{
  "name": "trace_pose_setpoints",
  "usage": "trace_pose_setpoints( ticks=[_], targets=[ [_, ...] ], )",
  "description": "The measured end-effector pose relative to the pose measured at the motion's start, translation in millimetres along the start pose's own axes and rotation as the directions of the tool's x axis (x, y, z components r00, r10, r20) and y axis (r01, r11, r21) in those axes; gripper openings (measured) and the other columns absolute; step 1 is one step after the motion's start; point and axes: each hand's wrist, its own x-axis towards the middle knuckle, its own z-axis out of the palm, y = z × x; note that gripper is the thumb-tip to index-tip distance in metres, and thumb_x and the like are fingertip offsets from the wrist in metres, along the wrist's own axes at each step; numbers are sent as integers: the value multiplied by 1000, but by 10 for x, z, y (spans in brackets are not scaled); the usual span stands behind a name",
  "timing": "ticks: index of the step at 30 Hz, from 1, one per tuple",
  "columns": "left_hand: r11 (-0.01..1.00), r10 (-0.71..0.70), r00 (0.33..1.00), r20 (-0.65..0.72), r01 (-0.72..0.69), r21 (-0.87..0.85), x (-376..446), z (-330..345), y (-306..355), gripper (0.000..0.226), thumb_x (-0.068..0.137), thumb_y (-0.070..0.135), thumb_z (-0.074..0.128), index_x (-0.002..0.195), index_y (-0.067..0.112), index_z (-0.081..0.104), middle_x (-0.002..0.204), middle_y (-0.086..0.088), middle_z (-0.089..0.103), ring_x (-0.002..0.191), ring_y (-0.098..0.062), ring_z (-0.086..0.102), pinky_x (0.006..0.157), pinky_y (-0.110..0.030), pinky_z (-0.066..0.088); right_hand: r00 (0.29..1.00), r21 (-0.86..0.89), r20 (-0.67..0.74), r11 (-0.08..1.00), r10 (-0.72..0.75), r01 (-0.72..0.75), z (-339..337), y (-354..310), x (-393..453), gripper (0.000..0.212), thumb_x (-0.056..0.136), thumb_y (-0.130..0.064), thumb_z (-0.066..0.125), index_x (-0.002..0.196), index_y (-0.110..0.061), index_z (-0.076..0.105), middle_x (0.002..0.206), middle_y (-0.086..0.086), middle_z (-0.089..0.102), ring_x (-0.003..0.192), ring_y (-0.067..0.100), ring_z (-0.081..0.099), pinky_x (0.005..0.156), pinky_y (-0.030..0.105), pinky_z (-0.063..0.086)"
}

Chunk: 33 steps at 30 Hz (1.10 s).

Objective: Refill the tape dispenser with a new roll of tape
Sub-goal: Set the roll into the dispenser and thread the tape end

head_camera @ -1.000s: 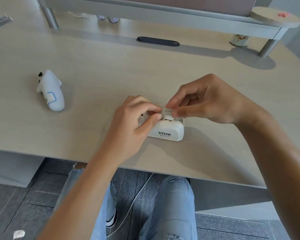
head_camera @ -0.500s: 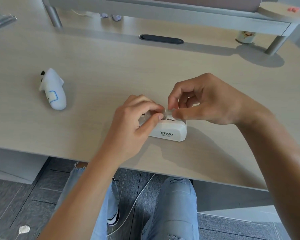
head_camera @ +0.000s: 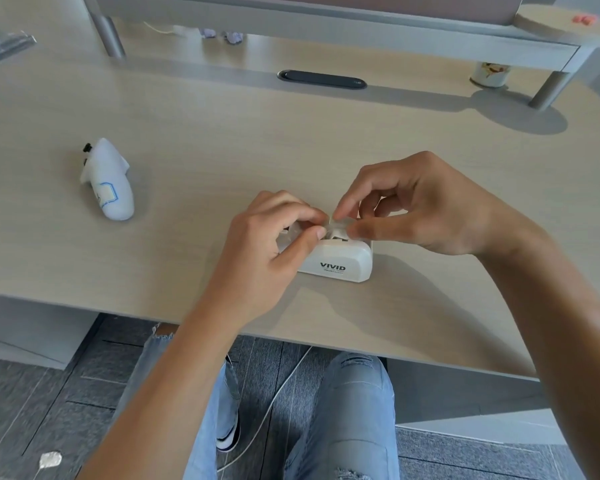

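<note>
Pinching tape (head_camera: 338,227) w/ left hand (head_camera: 274,244) & right hand (head_camera: 423,206) atop dispenser (head_camera: 340,263).

Pale desk (head_camera: 222,140), tape dispenser (head_camera: 340,263), white controller (head_camera: 110,185)

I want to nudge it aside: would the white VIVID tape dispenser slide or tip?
The tape dispenser looks low, wide and flat-bottomed, so it would probably slide rather than tip. Small plastic, so likely light; the smooth desk gives little grip.
</note>
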Motion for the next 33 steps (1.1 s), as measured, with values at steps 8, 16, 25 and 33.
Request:
trace_pose_setpoints(
  ticks=[8, 16, 25, 33],
  targets=[
    [1000, -2, 1000, 1, 2, -6, 1, -4, -10, 11, 93, 14, 69, 98, 8, 77, 93, 0, 71, 93, -21, 62, 84, -33, 49, 995, -84, 79, 995, 63, -56, -72, -103, 89, 11, 94, -5, 74, 96, -14, 80, 80, -3, 77, 65, 16, 68, 67, 28, 58],
    [1000, -15, 1000, 3, 15, 2, -1, -4, -4, 12, 92, 16, 69, 97, 9, 77, 92, 0, 71, 92, -21, 61, 82, -30, 47, 984, -234, 154, 971, 87, -50, -61, -171, 113, 9, 101, -19, 63, 99, -23, 70, 103, -11, 68, 95, 15, 66, 78, 33, 56],
    [999, -24, 1000, -17, 25, 46, 12, -11, 76, 14, 89, 14, 73, 101, 11, 77, 94, 1, 71, 92, -19, 63, 82, -31, 49, 997, -13, 34, 998, 66, -66, 35, -73, -58, 11, 104, -6, 60, 101, -12, 69, 89, -12, 67, 81, 11, 60, 78, 37, 52],
    [994, -96, 957, -273, 104, 16, -61, 190, 404, 13, 80, 21, 83, 89, 13, 77, 90, 2, 72, 86, -22, 66, 77, -41, 53, 988, 158, -148, 987, 39, -16, 237, -4, -186, 14, 103, -3, 57, 99, -13, 66, 90, 1, 63, 78, 11, 57, 74, 26, 50]
  ],
)
